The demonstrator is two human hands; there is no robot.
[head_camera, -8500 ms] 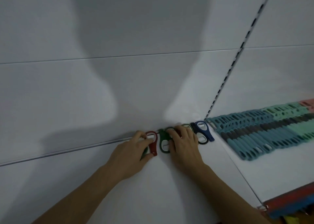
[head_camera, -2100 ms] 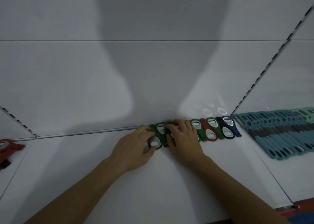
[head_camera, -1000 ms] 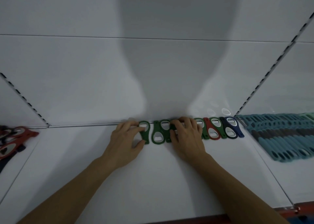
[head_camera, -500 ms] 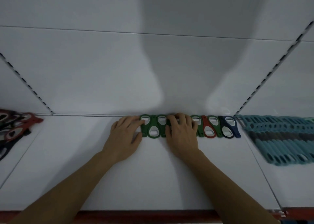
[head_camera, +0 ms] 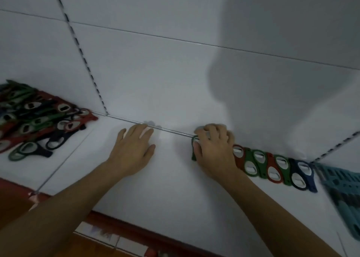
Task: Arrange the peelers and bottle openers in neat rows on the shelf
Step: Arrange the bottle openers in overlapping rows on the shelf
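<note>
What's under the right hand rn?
The right hand covers the left end of the opener row. Only a green opener's edge shows by the thumb; how many more lie beneath is hidden.

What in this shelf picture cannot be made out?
Head view: openers under the right hand, which covers all but the edge of a green bottle opener.
Head view: the loose opener pile, cut by the left edge.
Head view: the teal peelers, blurred, cut by the right edge.

Shelf (head_camera: 175, 188) smooth matt white; bottle openers (head_camera: 272, 167) matt plastic, metal inserts
</note>
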